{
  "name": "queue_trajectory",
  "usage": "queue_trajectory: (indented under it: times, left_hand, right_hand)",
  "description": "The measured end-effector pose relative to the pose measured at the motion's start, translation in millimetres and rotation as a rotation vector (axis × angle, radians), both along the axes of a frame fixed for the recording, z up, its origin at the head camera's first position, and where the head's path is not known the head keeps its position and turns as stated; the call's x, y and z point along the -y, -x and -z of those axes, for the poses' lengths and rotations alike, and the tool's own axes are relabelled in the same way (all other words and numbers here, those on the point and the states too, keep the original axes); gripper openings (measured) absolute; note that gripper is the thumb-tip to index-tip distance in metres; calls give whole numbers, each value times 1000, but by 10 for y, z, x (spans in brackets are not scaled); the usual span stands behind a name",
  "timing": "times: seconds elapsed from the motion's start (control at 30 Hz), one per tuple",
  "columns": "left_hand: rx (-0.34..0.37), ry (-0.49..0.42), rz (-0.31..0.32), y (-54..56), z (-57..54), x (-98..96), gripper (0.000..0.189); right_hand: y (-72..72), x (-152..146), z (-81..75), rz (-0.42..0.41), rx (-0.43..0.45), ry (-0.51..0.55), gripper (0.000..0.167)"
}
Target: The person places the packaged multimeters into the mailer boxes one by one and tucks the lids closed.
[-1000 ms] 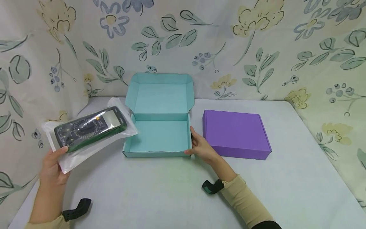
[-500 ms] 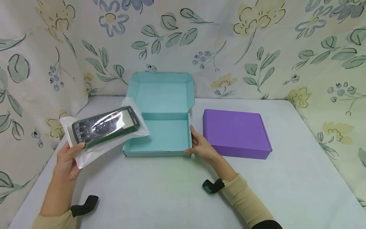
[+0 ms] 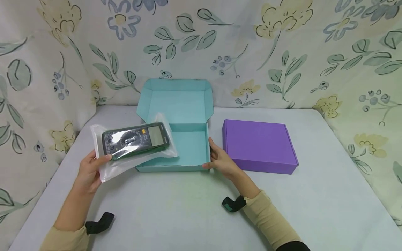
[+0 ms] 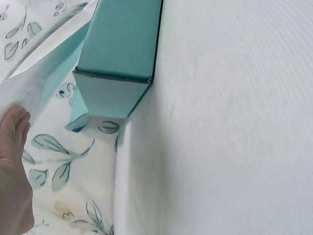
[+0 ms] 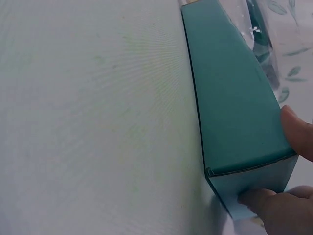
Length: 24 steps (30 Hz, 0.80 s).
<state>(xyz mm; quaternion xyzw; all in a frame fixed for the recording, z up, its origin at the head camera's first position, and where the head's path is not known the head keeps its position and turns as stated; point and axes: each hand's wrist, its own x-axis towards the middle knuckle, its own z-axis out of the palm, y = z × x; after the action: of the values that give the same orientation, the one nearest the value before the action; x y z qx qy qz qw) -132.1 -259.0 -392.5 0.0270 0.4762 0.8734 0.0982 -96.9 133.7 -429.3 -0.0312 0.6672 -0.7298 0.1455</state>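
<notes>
A multimeter (image 3: 135, 139) with a dark face and green sides lies inside a clear plastic bag (image 3: 120, 169). My left hand (image 3: 91, 170) pinches the bag's left end, thumb on top, and holds it over the left part of an open turquoise box (image 3: 191, 146). The box's lid (image 3: 177, 104) stands raised at the back. At the box's front right corner my right hand (image 3: 223, 160) grips the side wall. In the right wrist view, its thumb (image 5: 298, 132) is at the top edge and other fingers press the side of the box (image 5: 234, 98).
A closed purple box (image 3: 259, 146) sits on the white table (image 3: 188, 212) to the right of the turquoise one. Floral cloth (image 3: 238, 45) hangs behind and along both sides. Each wrist carries a black camera mount (image 3: 100, 223).
My left hand has moved right with the bagged multimeter, from beside the turquoise box to over its left part. The right hand stays at the box's corner.
</notes>
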Motion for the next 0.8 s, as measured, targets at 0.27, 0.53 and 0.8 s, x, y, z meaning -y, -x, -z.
queue_trajectory:
  times: [0.27,0.53,0.8]
  left_hand:
    - [16,147,32,64,-23,-181,40]
    - [103,367,92,163,-118,-389,78]
    - [64,353,151,167,-136,-544,74]
  right_hand:
    - [3,-7,-1,-3,-6,-10,104]
    - [-4,-15,-6,1,-10,-17,104]
    - [3,-18,4,-2,-13,-2,105]
